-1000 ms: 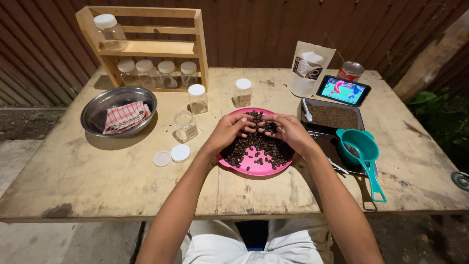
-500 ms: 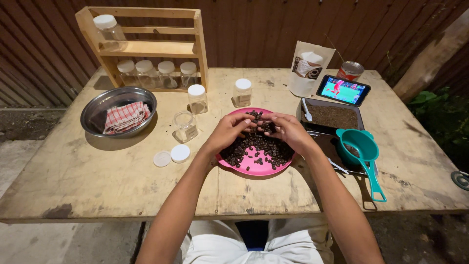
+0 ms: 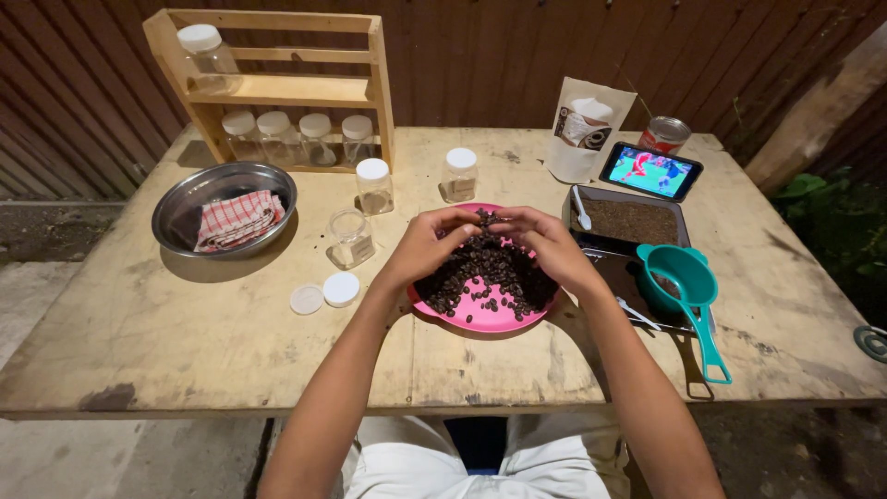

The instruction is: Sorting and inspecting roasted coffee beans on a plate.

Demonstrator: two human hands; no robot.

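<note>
A pink plate [image 3: 490,317] heaped with dark coffee beans [image 3: 480,268] lies in the middle of the wooden table [image 3: 185,342]. Both hands hover over the far side of the pile. My left hand [image 3: 427,242] has its fingertips pinched together at the top of the beans. My right hand [image 3: 545,242] curls beside it, fingertips also among the beans. The two hands almost touch. An open glass jar [image 3: 351,238] stands left of the plate, with two white lids [image 3: 323,294] lying in front of it.
A steel bowl [image 3: 224,208] with a checked cloth sits far left. A wooden rack [image 3: 277,88] holds several jars at the back; two capped jars [image 3: 416,180] stand before it. At the right: dark tray [image 3: 628,220], teal strainer [image 3: 688,286], paper pouch [image 3: 582,129], tin, lit phone [image 3: 650,170].
Both hands have kept working at the far top of the bean pile, with only small finger movements. Nothing else on the table has shifted.
</note>
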